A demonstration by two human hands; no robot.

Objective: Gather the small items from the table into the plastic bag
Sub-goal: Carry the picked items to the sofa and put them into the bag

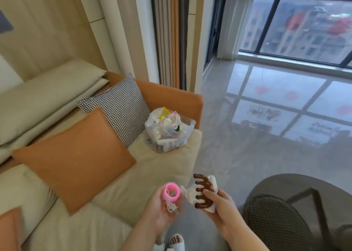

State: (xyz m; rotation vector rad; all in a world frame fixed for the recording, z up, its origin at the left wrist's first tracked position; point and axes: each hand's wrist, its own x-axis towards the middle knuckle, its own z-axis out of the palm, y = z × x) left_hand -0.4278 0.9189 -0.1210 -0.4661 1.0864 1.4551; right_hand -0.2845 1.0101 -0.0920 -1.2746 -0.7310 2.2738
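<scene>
Left hand [162, 205] curled around a pink plastic hair roller [171, 193]; right hand [219, 203] gripping a brown plastic claw clip [202, 190] with white cloth [192, 195]; clear filled plastic bag [168, 131] well apart on the sofa.

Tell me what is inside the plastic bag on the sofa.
The plastic bag stands open on the sofa seat, filled with small items: a round white lid, white tubes or packets, something yellow, something dark green. Whatever lies deeper is covered by these and blurred by the film.

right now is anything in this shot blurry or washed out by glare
Head view: the left hand holding the pink plastic ring is motion-blurred; the brown plastic claw hair clip in the right hand is sharper; window light glares off the glossy grey floor tiles; wide-angle distortion bends the edges; the clear plastic bag is soft.
</scene>
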